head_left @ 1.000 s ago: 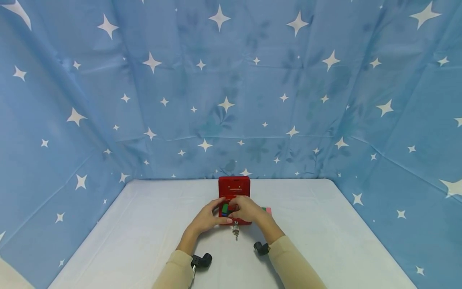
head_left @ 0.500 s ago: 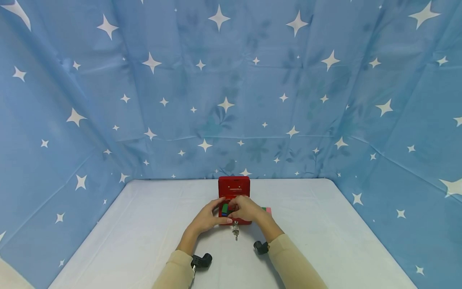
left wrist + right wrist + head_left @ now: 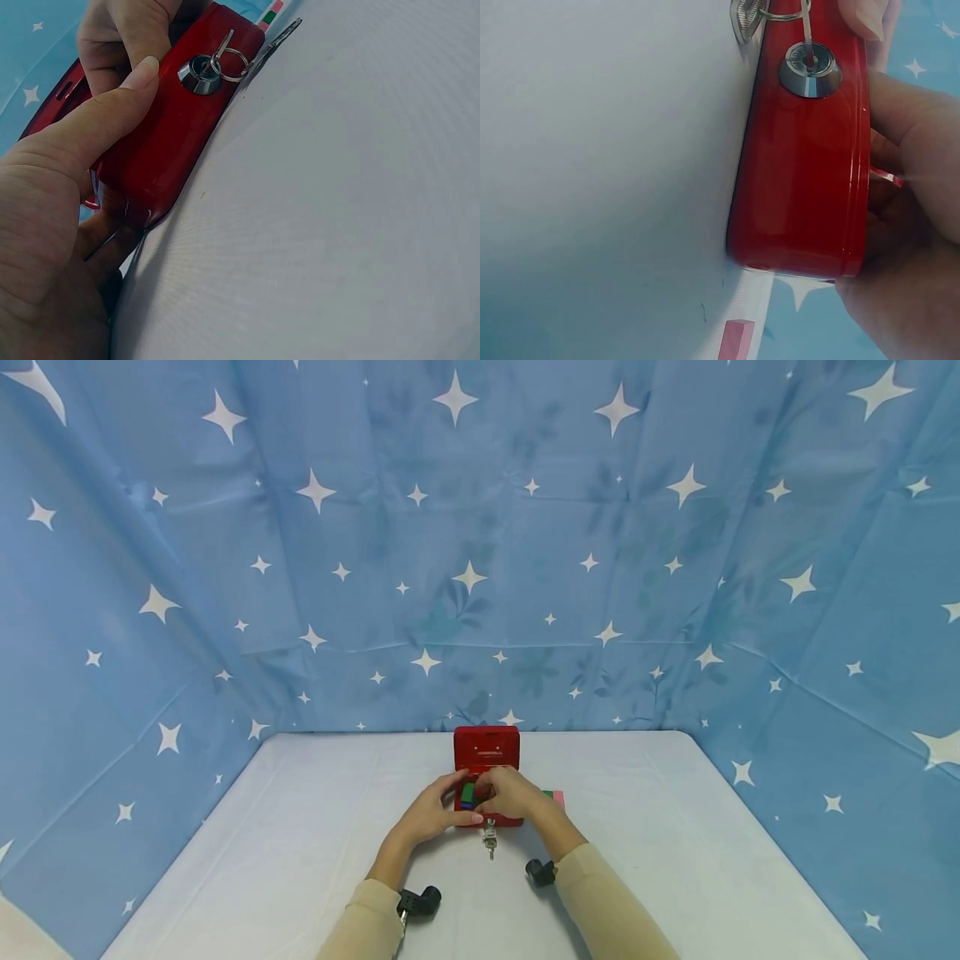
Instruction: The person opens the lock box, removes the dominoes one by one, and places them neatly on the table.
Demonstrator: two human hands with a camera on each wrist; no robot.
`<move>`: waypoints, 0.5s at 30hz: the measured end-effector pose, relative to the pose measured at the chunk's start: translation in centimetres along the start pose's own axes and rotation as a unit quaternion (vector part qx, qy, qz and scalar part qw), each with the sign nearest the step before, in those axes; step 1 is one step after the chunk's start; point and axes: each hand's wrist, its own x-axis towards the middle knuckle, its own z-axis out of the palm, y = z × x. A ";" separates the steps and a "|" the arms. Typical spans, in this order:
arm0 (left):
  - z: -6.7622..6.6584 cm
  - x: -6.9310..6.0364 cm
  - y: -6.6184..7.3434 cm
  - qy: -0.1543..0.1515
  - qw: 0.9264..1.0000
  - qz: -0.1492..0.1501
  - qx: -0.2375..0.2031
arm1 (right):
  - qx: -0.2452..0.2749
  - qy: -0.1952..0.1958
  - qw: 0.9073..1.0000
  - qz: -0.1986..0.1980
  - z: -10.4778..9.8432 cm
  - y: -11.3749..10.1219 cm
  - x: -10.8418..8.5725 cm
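Note:
A red metal cash box stands on the table with its lid raised. My left hand grips the box's left side; its thumb lies over the front rim. My right hand reaches down into the box with bent fingers, and its fingertips are hidden, so I cannot tell whether they hold anything. Inside, at the left, lies a green and blue block. On the front wall, in the right wrist view, a key sits in the round lock, with a ring and another key hanging from it.
Right of the box, partly behind my right hand, lie green and pink blocks. A white cloth covers the table. Blue star-patterned curtains enclose its back and sides. Each wrist wears a black camera.
Both hands stay almost where they were. The right hand's fingers shift slightly inside the box, and the right forearm moves very slightly left. The box stays in place.

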 end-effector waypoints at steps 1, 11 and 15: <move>0.0 0.0 0.0 0.000 1.000 0.000 0.001 | -0.001 -0.001 1.000 0.001 0.0 0.0 0.0; 0.1 -0.1 0.1 0.003 1.000 0.000 -0.001 | -0.013 0.002 1.000 0.025 0.2 -0.2 0.1; 0.1 0.0 0.0 0.002 1.000 0.003 -0.007 | -0.008 0.007 0.999 0.044 0.3 -0.4 0.1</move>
